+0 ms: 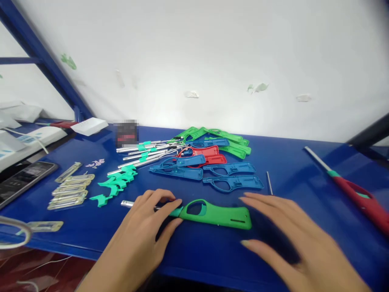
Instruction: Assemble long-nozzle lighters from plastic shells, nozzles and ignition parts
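A green long-necked lighter [219, 215] lies on the blue tabletop in front of me, its metal tube pointing left and its teal trigger showing in the handle loop. My left hand [152, 223] pinches it where the teal collar meets the handle, thumb below and fingers above, covering part of the tube. Beside the handle's right end, my right hand [288, 239] is open with thumb and fingers apart, touching nothing. Just beyond that hand lies a thin metal rod [269, 183]. Blue handle halves [232, 182] rest behind the lighter.
Left of centre are teal triggers [114, 186], metal tubes [136, 156] and clear fuel tanks [71, 188]. Red [209, 152] and green handle halves [234, 148] lie at the back. A red lighter [358, 198] is at right; a phone [24, 178] and power strip [39, 140] at left.
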The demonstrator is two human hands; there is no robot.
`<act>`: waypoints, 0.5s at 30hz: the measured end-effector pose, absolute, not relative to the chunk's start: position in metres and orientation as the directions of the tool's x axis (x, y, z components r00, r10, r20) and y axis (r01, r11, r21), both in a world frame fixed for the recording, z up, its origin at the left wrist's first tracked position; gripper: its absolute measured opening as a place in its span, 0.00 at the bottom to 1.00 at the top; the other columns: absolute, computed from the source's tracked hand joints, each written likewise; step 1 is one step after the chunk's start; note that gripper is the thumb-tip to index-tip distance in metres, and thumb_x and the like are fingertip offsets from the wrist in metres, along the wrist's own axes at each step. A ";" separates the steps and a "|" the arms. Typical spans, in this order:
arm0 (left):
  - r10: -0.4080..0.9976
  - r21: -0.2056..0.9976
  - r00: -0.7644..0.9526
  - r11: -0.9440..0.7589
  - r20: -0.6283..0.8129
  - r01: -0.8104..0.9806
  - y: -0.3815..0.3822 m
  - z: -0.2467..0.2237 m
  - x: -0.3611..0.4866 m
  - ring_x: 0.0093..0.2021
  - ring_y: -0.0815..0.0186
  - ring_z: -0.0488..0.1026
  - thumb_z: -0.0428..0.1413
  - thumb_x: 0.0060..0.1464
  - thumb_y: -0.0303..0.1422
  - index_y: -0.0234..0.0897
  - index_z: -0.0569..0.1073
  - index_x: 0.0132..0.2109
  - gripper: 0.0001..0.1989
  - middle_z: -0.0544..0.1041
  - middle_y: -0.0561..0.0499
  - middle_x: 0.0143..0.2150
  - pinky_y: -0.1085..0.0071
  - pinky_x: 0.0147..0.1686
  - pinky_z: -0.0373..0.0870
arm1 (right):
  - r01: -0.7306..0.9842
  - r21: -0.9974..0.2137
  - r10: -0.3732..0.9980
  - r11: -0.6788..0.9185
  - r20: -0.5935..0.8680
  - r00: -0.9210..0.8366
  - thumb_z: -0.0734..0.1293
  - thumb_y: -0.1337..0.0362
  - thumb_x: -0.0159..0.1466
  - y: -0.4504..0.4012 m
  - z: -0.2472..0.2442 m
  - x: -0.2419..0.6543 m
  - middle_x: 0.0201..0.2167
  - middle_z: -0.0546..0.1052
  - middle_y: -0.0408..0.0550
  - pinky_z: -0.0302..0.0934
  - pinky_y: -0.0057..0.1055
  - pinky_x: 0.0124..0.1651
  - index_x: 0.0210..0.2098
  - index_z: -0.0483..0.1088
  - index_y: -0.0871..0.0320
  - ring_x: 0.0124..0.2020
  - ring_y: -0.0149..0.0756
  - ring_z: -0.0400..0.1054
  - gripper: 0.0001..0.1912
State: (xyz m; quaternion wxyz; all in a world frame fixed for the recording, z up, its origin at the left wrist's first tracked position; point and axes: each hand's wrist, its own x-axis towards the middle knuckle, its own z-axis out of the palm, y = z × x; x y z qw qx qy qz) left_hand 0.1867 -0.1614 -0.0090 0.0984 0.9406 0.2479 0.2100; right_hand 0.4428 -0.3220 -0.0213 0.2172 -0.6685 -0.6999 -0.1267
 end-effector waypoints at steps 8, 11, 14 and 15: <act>0.467 0.216 0.847 -0.881 0.252 0.421 -0.163 0.004 0.160 0.55 0.59 0.80 0.55 0.73 0.29 0.46 0.74 0.59 0.11 0.81 0.52 0.55 0.58 0.60 0.74 | 0.979 -0.048 0.864 0.196 0.481 -0.149 0.54 0.47 0.81 -0.281 -0.024 0.405 0.39 0.81 0.46 0.75 0.35 0.30 0.53 0.67 0.54 0.33 0.40 0.82 0.20; 0.381 0.143 0.901 -0.923 0.206 0.358 -0.169 0.018 0.157 0.61 0.54 0.77 0.56 0.74 0.32 0.46 0.70 0.66 0.17 0.79 0.49 0.63 0.54 0.62 0.72 | 0.967 -0.044 0.861 0.250 0.467 -0.202 0.52 0.50 0.82 -0.297 -0.011 0.409 0.31 0.82 0.39 0.67 0.29 0.21 0.54 0.65 0.56 0.25 0.33 0.80 0.19; 0.236 0.041 0.972 -0.971 -0.005 0.236 -0.174 0.036 0.158 0.52 0.52 0.81 0.56 0.72 0.28 0.40 0.73 0.59 0.12 0.82 0.47 0.57 0.53 0.54 0.76 | 0.945 -0.013 0.829 0.328 0.483 -0.281 0.50 0.56 0.83 -0.314 0.002 0.408 0.28 0.83 0.39 0.67 0.26 0.20 0.52 0.67 0.57 0.23 0.32 0.80 0.18; 0.201 0.040 0.975 -0.978 -0.093 0.206 -0.174 0.042 0.160 0.49 0.52 0.82 0.57 0.68 0.24 0.39 0.74 0.56 0.12 0.83 0.47 0.53 0.54 0.50 0.77 | 0.935 0.008 0.806 0.354 0.505 -0.309 0.50 0.58 0.83 -0.319 0.004 0.407 0.29 0.84 0.41 0.67 0.27 0.19 0.51 0.67 0.57 0.23 0.33 0.81 0.18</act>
